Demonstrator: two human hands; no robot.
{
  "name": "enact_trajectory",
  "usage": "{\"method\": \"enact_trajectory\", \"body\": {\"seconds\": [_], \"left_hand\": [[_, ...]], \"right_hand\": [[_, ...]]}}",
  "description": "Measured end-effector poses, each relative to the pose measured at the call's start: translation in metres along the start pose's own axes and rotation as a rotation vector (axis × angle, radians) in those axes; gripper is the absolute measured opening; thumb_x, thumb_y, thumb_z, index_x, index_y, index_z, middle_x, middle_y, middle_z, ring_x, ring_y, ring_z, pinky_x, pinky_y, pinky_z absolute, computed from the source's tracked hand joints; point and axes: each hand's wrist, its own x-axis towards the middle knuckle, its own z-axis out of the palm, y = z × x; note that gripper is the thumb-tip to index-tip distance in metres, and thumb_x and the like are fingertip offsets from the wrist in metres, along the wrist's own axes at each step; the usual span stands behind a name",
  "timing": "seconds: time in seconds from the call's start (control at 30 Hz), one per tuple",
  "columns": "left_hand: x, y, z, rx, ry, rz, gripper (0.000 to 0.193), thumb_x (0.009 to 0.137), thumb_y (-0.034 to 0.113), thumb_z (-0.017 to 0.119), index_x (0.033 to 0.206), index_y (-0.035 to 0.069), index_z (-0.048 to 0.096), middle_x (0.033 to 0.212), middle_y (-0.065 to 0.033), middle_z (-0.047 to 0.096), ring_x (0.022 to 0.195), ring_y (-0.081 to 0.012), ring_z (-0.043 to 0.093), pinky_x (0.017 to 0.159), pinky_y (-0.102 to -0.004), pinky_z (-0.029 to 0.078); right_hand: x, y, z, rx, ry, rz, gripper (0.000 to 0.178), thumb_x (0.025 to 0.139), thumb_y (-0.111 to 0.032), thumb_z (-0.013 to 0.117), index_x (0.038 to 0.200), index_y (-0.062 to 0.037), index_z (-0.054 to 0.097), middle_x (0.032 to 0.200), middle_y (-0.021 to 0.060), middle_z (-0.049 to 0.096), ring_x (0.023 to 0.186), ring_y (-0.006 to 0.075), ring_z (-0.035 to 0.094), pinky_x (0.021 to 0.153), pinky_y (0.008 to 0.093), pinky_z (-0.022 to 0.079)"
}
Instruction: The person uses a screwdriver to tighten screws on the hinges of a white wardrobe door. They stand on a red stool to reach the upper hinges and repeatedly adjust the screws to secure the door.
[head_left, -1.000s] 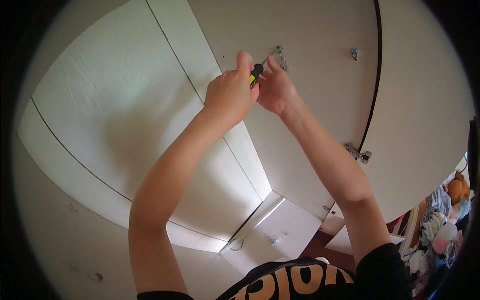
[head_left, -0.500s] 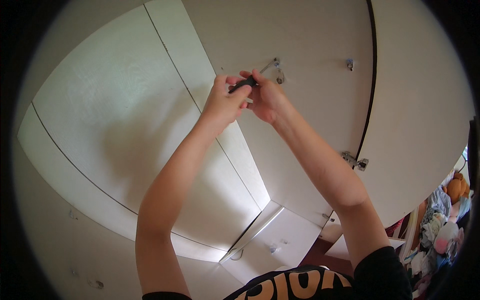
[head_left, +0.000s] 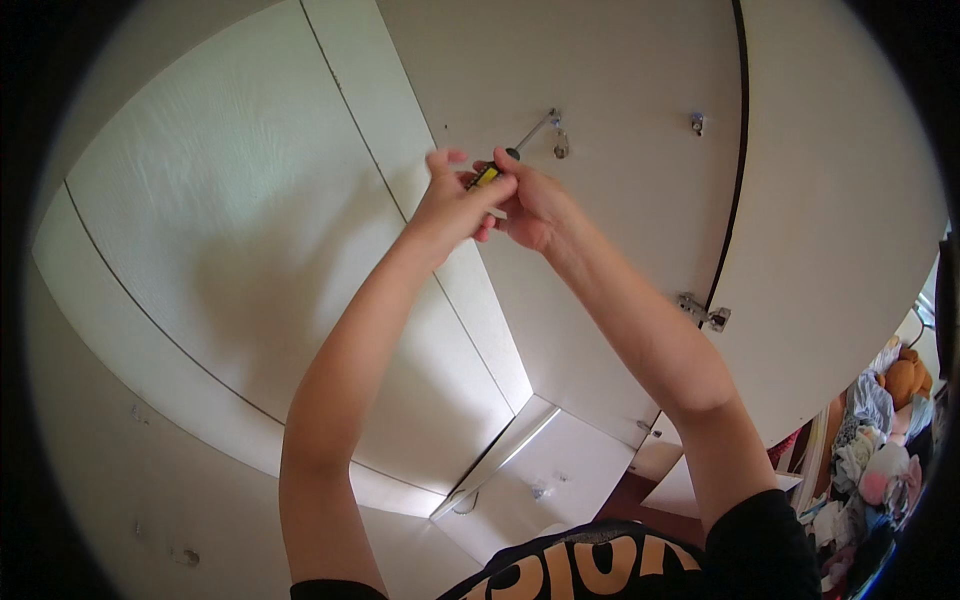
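At the lower edge, nearest the camera, lies the person's black shirt (head_left: 755,555) with large tan lettering. Both bare forearms reach up from there to the hands, which meet just above the middle of the frame. The left hand (head_left: 455,205) grasps the handle of a screwdriver (head_left: 487,177), its thumb laid along the yellow-and-black grip and one finger lifted clear. The right hand (head_left: 535,205) touches the handle's front end, thumb beside the dark collar; its other fingers are partly hidden, so I cannot tell how firmly it grips. The screwdriver's shaft slants up and right to a small metal fitting (head_left: 555,118) on a pale panel (head_left: 620,200), upper centre; a second metal piece (head_left: 561,150) sits just below. Another small fitting (head_left: 697,123) shows at upper right, and a metal hinge (head_left: 705,312) at right of centre. A white wood-grained panel (head_left: 230,200) fills the left, shadowed. Farthest off, at lower right, is a pile of cloth items (head_left: 880,460).
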Motion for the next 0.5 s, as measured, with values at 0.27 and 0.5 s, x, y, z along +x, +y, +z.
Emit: {"method": "enact_trajectory", "body": {"seconds": [0.27,0.5], "left_hand": [[0.016,0.015,-0.009,0.164,-0.034,0.078,0.039,0.087,0.019,0.064,0.115,0.008,0.039,0.075,-0.0085,0.055,0.055,-0.0141,0.048,0.044,-0.0267,0.036],[0.003,0.053,0.022,1.221,-0.022,0.511,0.035,0.083,0.005,0.057,0.111,0.006,0.035,0.083,-0.0167,0.064,0.075,-0.0349,0.063,0.064,-0.0447,0.048]], "right_hand": [[-0.003,-0.002,-0.004,-0.02,-0.168,-0.045,0.036,0.098,-0.044,0.046,0.092,-0.0112,0.06,0.083,0.002,0.055,0.082,0.0158,0.049,0.088,0.0426,0.041],[-0.042,-0.007,-0.03,-0.083,-0.086,0.018,0.055,0.097,-0.054,0.036,0.123,-0.0077,0.05,0.104,0.0071,0.06,0.096,0.0197,0.055,0.085,0.0404,0.042]]}}
